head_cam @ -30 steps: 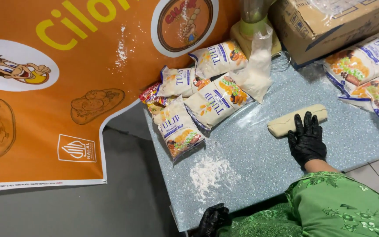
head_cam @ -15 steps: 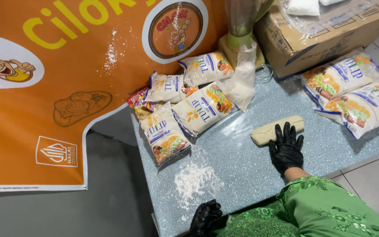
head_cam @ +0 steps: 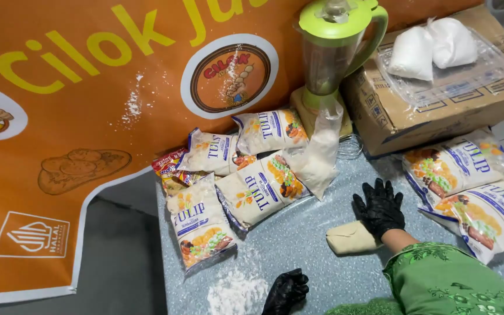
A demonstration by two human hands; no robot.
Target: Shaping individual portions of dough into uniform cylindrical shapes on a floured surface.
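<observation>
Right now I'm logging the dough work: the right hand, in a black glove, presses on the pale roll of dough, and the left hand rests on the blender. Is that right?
Not quite. The head view shows the left hand down by the heap of white flour on the speckled board, far from the green blender. The right hand, black-gloved, does press on the dough roll.

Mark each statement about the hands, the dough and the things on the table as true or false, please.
1. The right hand presses on the pale dough log. True.
2. The left hand holds a flour packet. False: it holds nothing and rests near the loose flour pile.
3. Both hands wear black gloves. True.
4. The blender has a red lid. False: the lid is green.
5. Two white bags lie in a clear tray on the cardboard box. True.
</observation>
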